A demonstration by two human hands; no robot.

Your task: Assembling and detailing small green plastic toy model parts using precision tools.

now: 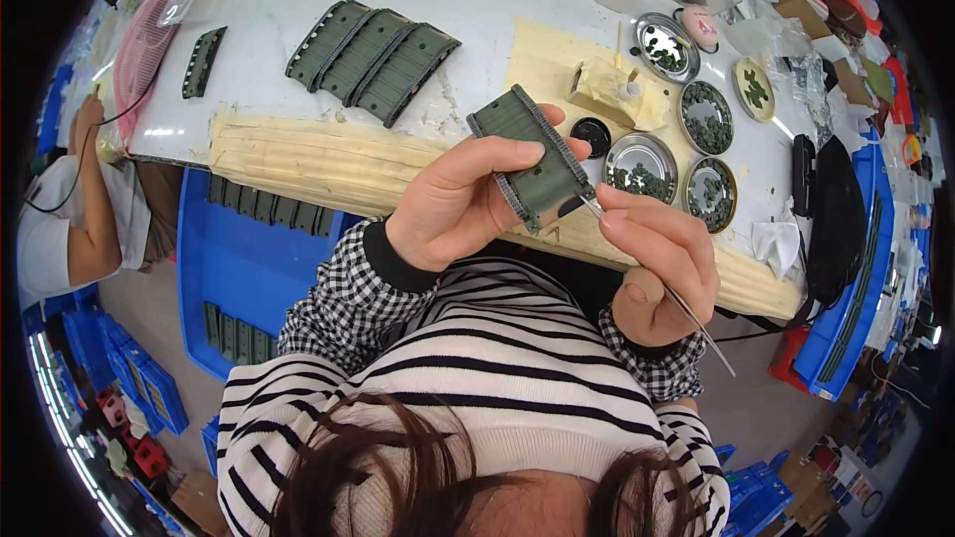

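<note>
My left hand (448, 201) is wrapped round a dark green, slightly curved panel (525, 151) with dark ribbed edges, its thumb pressed on the face. Above the table's front edge, the panel is held tilted. My right hand (665, 257) pinches a pair of metal tweezers (702, 328), their tips meeting the panel's lower right end; whether they grip a small part there cannot be made out. Close by on the table stand round metal dishes (640, 171) of small dark green parts, a small black round container (591, 135) and a block wrapped in yellowish tape (615, 91).
Several joined green panels (373, 60) and a narrow green strip (203, 63) lie on the white table. Yellowish padding (318, 164) lines its front edge. Below left, a blue bin (224, 268) holds more green panels. Another person (85, 199) sits at the far left.
</note>
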